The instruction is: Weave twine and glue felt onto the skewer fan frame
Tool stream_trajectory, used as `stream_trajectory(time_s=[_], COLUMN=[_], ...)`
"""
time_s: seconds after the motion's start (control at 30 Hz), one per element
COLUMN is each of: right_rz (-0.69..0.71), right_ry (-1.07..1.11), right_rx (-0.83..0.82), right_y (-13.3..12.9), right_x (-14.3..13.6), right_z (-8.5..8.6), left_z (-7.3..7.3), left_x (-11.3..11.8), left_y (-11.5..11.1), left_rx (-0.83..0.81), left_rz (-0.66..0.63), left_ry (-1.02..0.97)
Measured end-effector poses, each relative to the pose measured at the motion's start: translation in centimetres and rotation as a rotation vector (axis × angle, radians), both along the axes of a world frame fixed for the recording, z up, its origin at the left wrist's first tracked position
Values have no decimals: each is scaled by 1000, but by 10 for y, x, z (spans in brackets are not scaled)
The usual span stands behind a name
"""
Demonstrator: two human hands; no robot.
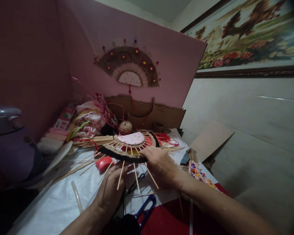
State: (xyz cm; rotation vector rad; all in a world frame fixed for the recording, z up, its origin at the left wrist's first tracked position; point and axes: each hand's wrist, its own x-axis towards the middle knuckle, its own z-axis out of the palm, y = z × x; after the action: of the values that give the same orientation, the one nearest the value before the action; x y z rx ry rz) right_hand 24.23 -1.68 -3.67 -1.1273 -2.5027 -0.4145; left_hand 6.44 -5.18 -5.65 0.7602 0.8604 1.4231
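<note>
Handle (148, 214), blue and looped, lies nearest you at six o'clock. Your left hand (111, 181), at seven, curls its fingers beneath the thin sticks (136, 178); whether they grip anything is hidden. Your right hand (160, 161), at five, has its fingers closed on the near edge of the fan frame (131, 145), which is held above the table between your hands and the twine ball (125, 127).

Expect it to be light: the sticks look stiff but liable to snap, and the black rim (122, 156) seems soft and unlikely to slip. Take hold where rim and sticks cross, rather than by the bare tips. Its long axis runs roughly nine to three, and its spread points at you, sticks splaying from seven round to five; the dotted half-disc (131, 138) sits on the far side.

Farthest off, at eleven, a decorated fan (131, 62) hangs on the pink board (171, 62).
</note>
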Motion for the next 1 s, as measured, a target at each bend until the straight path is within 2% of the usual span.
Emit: stream_trajectory(time_s=[0.1,0.17,0.3,0.5,0.73,0.87,1.0], right_rz=[1,-13,-19,-2,-41,-31,35], right_ry=[-6,-12,-17,4,14,9,64], right_rx=[14,23,21,-18,-44,-98,-154], right_y=[0,0,-2,-6,-9,-11,-22], right_x=[3,4,6,9,10,12,13], right_z=[-4,-7,-9,-11,-14,-9,5], left_z=[-6,-10,-12,-11,-22,-22,-22], left_x=[-4,-1,5,8,8,8,7], left_y=[0,-1,-2,2,3,2,2], left_rx=[74,84,-2,-134,-85,-88,-91], left_rz=[-23,-37,-39,14,-24,-26,-16], left_ry=[98,85,-2,165,218,209,202])
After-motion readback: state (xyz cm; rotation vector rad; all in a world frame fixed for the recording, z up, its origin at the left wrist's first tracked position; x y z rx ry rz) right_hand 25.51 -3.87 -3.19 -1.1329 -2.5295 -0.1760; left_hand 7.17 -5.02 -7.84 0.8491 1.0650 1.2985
